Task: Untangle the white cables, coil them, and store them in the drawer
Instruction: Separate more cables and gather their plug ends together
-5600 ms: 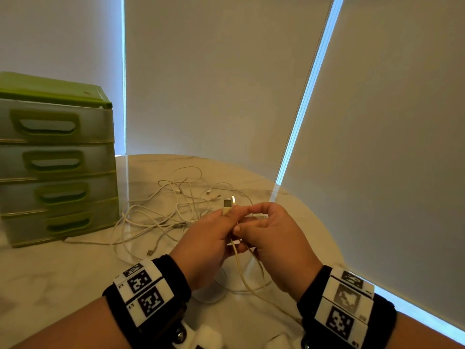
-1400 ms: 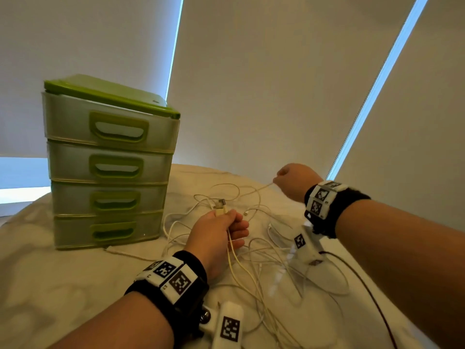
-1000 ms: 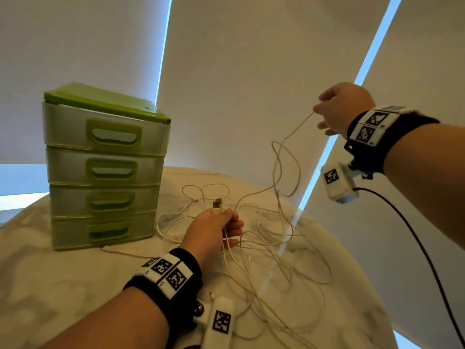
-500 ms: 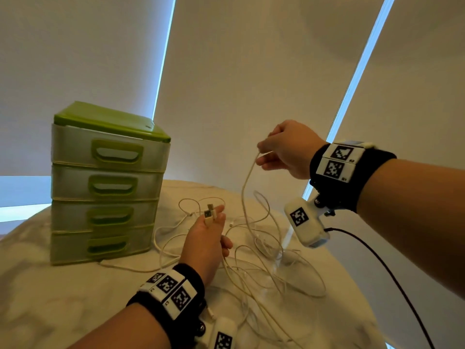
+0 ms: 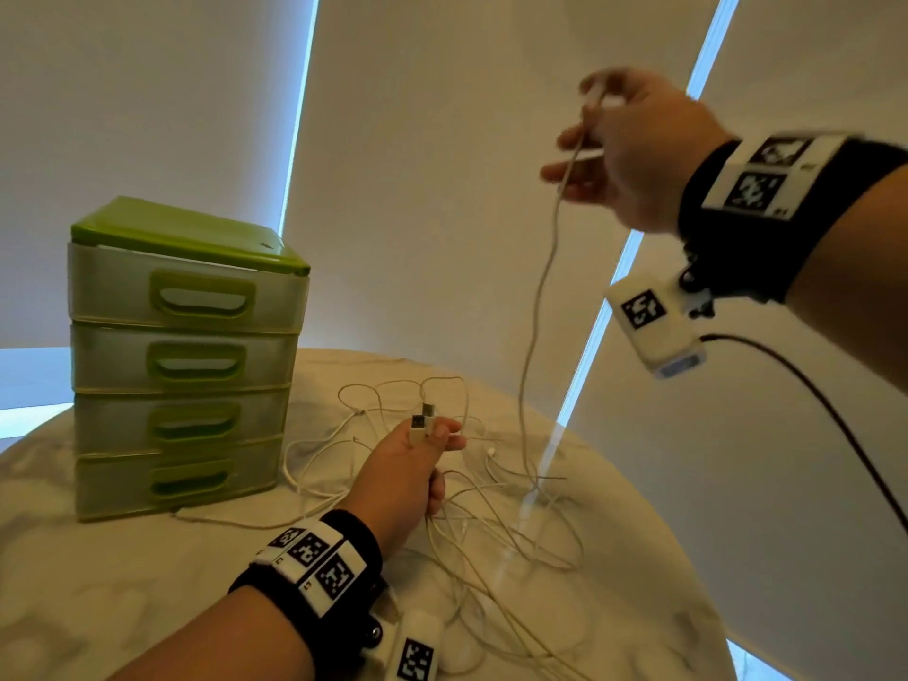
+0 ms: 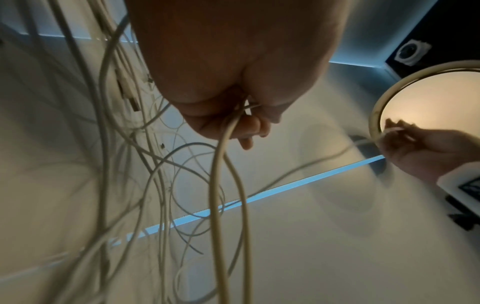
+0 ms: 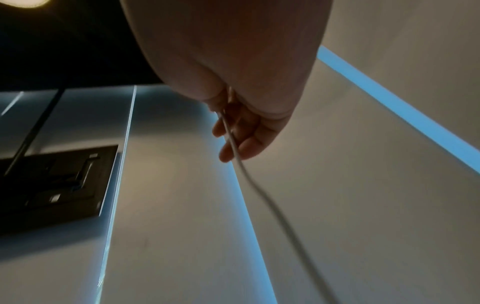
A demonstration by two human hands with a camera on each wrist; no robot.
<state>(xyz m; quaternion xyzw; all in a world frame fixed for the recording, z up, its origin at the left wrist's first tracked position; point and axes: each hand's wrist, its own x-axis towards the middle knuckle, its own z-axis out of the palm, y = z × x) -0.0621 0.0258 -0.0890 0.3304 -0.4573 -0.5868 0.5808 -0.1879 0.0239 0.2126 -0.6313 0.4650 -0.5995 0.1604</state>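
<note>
Marble table [image 5: 98, 572] before pale blinds [image 5: 442, 164]; both hands, left [image 5: 403, 476] and right [image 5: 634, 154], grip white cables [image 5: 533, 326].

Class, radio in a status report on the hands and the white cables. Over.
Left hand grips two white cables by their USB plugs. Right hand holds one strand high. Tangled pile on marble table. Green drawer unit closed.

Looked like a home or office rm, can't tell which: round marble-look table [image 5: 98, 572] w/ small green plastic drawer unit [image 5: 182, 356], pale roller blinds [image 5: 442, 189] drawn over windows, round ceiling lamp [image 6: 426, 102], wall socket plate [image 7: 52, 185].
</note>
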